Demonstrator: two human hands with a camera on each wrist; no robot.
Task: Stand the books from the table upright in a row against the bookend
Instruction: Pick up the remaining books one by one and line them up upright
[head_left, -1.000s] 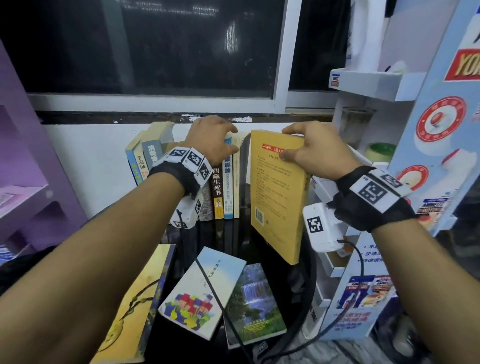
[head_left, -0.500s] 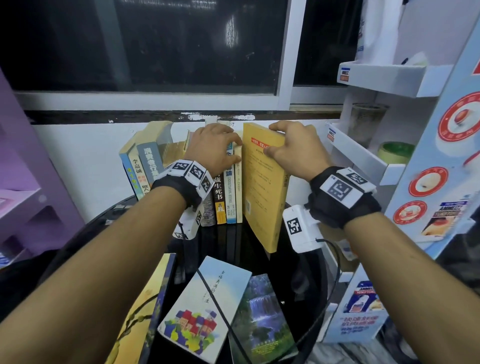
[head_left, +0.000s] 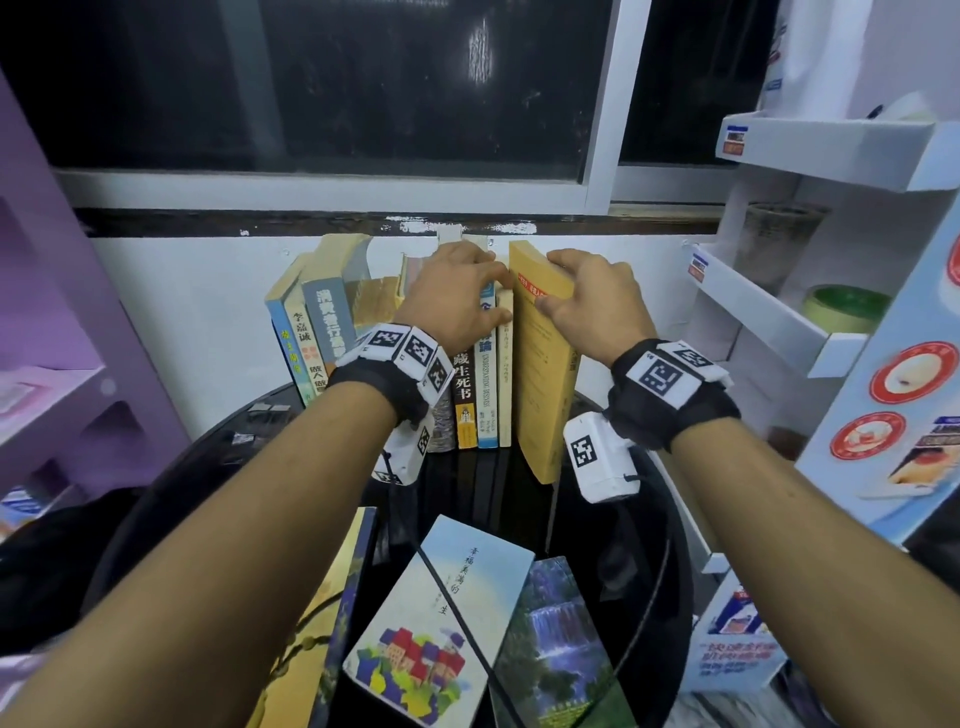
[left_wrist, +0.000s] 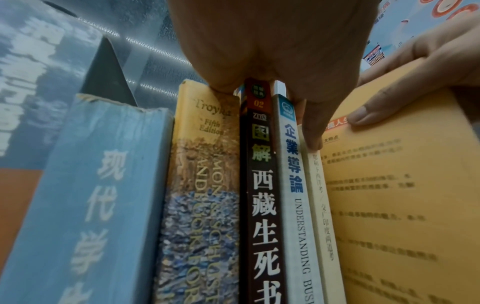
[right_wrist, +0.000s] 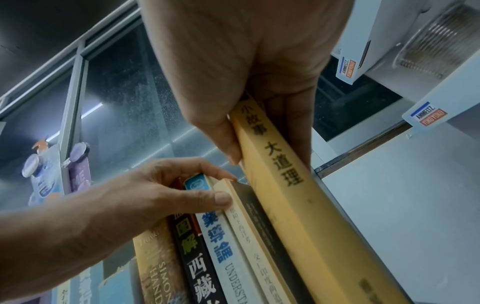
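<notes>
A row of upright books (head_left: 465, 395) stands at the back of the round black table (head_left: 234, 447), against the wall. My left hand (head_left: 483, 296) lies over their tops, its thumb (right_wrist: 221, 199) pressing the thin cream book's spine (left_wrist: 322, 205). My right hand (head_left: 566, 291) grips the top of a yellow book (head_left: 545, 395), thumb on its left face and fingers on the other. This yellow book (right_wrist: 280, 185) stands nearly upright at the row's right end, with a narrow gap at the top. Three books lie flat near me: a white one (head_left: 431, 623), a waterfall one (head_left: 561, 649), a yellow one (head_left: 311, 649).
A white display rack (head_left: 769, 322) with a green tape roll (head_left: 841, 306) stands close to the right of the row. A purple shelf (head_left: 62, 364) is at the left. A dark triangular plate (left_wrist: 106, 72) rises among the leaning blue books. A cable (head_left: 467, 613) crosses the flat books.
My right hand has carried the yellow book left and back, from tilted in the air to nearly upright beside the row. My left hand has stayed on the books' tops.
</notes>
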